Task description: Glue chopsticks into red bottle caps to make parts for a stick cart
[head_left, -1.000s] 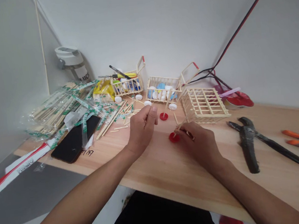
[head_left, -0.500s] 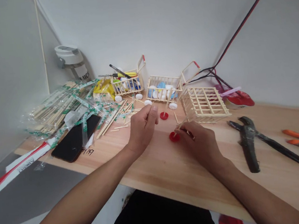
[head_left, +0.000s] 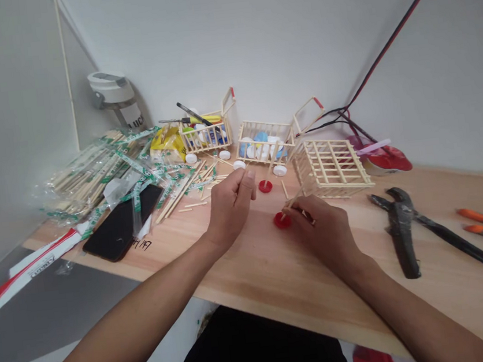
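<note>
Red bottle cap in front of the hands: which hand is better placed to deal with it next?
Probably the right hand: it holds a thin wooden stick whose end reaches the red bottle cap. The left hand is raised farther away, its fingers pinched together, nearer a white bottle cap.

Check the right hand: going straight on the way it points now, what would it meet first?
The red plastic cap, just past the right hand and the tip of the thin wooden stick it holds. The stick's tip may be touching the cap, but depth is unclear from this view.
</note>
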`<state>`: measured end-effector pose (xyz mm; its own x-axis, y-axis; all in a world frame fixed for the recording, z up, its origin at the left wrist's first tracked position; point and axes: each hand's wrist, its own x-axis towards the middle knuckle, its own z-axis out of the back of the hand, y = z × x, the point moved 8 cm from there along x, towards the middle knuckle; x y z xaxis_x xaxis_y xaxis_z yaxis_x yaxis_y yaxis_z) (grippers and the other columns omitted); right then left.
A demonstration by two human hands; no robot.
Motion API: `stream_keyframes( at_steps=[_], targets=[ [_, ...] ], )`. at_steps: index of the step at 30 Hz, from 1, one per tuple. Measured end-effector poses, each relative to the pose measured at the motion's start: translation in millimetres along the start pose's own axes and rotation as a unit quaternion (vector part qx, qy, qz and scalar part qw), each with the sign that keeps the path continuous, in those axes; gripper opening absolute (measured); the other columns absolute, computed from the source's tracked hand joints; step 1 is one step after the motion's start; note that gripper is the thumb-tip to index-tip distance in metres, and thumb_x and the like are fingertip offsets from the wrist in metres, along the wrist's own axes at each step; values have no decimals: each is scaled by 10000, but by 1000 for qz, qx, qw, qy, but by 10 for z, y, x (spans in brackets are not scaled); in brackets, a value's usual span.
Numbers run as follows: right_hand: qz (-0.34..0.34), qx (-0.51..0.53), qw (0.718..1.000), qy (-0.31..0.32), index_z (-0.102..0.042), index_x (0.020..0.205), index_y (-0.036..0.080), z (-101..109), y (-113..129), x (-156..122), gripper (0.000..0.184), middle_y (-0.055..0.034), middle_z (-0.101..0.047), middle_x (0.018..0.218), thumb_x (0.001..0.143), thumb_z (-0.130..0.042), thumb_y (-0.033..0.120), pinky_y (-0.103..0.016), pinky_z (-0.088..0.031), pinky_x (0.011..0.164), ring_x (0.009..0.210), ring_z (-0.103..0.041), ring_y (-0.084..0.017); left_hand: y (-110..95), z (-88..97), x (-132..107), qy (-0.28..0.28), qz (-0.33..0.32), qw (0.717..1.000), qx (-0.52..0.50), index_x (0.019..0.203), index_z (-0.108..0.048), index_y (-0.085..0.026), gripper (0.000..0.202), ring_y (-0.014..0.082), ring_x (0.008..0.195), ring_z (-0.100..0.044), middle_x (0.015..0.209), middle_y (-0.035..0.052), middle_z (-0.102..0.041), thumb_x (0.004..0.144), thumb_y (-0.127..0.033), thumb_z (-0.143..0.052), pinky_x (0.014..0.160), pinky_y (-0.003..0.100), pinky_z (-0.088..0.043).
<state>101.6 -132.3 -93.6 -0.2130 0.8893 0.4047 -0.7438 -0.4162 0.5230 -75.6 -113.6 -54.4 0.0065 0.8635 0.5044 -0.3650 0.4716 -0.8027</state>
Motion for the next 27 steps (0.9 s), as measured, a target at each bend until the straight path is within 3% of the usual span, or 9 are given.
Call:
stream_keyframes(
  at_steps=[7, 11, 14, 19, 22, 27],
  targets=[
    [5, -3, 1000, 0, -621, 766, 224, -3, 20, 4, 153, -1, -662, 756, 887, -551, 288, -270, -390, 615, 654, -550, -147, 62, -56, 10, 18, 13, 1000, 9, 637, -493, -182, 388, 104, 596, -474, 611, -24, -510, 979, -330, -383, 617, 268, -357],
    [13, -8, 1000, -2, -613, 763, 226, 2, 42, 7, 158, -2, -660, 755, 891, -548, 291, -269, -391, 613, 652, -549, -147, 119, -228, -11, 102, 27, 994, 21, 802, -587, -181, 106, 125, 689, -540, 757, -2, -609, 856, -179, -495, 633, 264, -396],
    [9, -20, 1000, -5, -603, 738, 222, 7, 35, 6, 181, -4, -640, 723, 891, -541, 294, -268, -385, 600, 642, -544, -147, 82, -396, -90, 193, -7, 979, 58, 975, -614, -190, 262, 185, 884, -572, 941, 43, -627, 725, -126, -571, 769, 320, -458],
    [8, -30, 999, -6, -585, 716, 220, 1, 20, -1, 211, -3, -604, 674, 900, -524, 302, -270, -378, 593, 635, -535, -152, 59, -595, -255, 286, -61, 943, 157, 1042, -594, -198, 389, 269, 1002, -504, 1086, 93, -576, 706, -356, -710, 889, 428, -432],
    [13, -30, 999, -8, -570, 711, 218, 4, 20, -4, 208, -5, -606, 681, 899, -538, 301, -268, -380, 601, 651, -542, -154, 76, -657, -294, 298, -75, 932, 193, 958, -615, -187, 360, 259, 943, -494, 1022, 91, -571, 735, -456, -699, 845, 408, -422],
    [14, -18, 1000, -1, -581, 728, 220, 5, 15, -4, 202, -18, -636, 723, 905, -530, 303, -276, -396, 618, 672, -558, -161, 124, -689, -287, 291, -66, 933, 203, 847, -614, -181, 250, 234, 899, -491, 938, 73, -580, 810, -426, -643, 794, 370, -408]
  ],
)
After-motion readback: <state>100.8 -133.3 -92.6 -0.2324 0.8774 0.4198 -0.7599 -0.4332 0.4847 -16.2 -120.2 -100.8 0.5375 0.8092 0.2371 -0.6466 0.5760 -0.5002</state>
